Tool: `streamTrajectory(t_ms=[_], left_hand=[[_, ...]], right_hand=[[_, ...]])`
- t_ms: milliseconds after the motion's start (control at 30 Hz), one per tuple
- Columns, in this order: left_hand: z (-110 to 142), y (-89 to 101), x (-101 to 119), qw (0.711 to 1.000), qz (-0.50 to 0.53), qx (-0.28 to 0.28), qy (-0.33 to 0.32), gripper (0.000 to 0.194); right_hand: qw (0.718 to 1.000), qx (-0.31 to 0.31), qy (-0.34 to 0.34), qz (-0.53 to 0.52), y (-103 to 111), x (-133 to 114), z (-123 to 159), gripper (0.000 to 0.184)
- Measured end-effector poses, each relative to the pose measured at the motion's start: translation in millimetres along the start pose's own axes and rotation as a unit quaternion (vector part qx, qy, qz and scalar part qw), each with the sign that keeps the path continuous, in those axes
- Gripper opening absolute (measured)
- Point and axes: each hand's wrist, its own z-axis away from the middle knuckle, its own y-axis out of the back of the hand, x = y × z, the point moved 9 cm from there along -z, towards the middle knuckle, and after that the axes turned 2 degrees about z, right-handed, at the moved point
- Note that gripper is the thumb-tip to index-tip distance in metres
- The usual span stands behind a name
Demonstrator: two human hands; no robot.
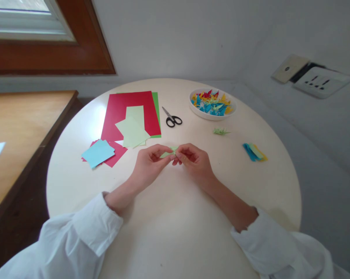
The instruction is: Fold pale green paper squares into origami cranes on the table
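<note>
Above the middle of the table, a small piece of folded light green paper (166,154) is pinched between both hands. My left hand (151,161) is closed, its thumb and forefinger on the paper's left side. My right hand (193,159) is closed too, pinching the paper from the right, with its fingertips meeting those of the left. The fingers cover most of the paper, so its full shape is hidden. A small light green folded paper piece (220,131) lies beyond my right hand.
A white bowl (212,117) of colourful paper cranes stands at the back right. Black-handled scissors (171,118) lie left of it. Red sheets (116,104), pale green sheets (135,128) and blue squares (98,153) lie at left. Folded strips (254,152) are at right.
</note>
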Motion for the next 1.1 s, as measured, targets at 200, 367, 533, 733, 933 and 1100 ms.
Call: streamTrajectory(t_ms=[200, 367, 533, 733, 933, 1100], left_hand=[[0.3, 0.2, -0.3, 1.0, -0.009, 0.001, 0.003, 0.011], [0.5, -0.8, -0.5, 1.0, 0.017, -0.007, 0.007, 0.018], [0.7, 0.5, -1.3, 1.0, 0.01, 0.001, 0.009, 0.016], [1.9, -0.7, -6.5, 1.0, 0.004, -0.005, 0.029, 0.017], [1.5, 1.1, -3.2, 1.0, -0.005, 0.009, 0.014, 0.015], [1.5, 2.4, -1.6, 1.0, -0.009, 0.016, -0.004, 0.016]], right_hand=[[1.0, 0.001, 0.005, 0.008, -0.4, -0.5, 0.4, 0.014], [1.0, -0.005, 0.019, 0.024, 0.4, -3.1, 0.2, 0.009], [0.998, -0.012, 0.036, 0.047, -0.6, -6.3, 0.5, 0.009], [0.994, -0.002, 0.055, 0.097, -1.4, -11.2, 2.8, 0.009], [0.992, 0.046, 0.064, 0.098, 4.3, -11.0, 4.5, 0.005], [0.991, 0.078, 0.063, 0.084, 8.4, -11.7, 4.9, 0.004]])
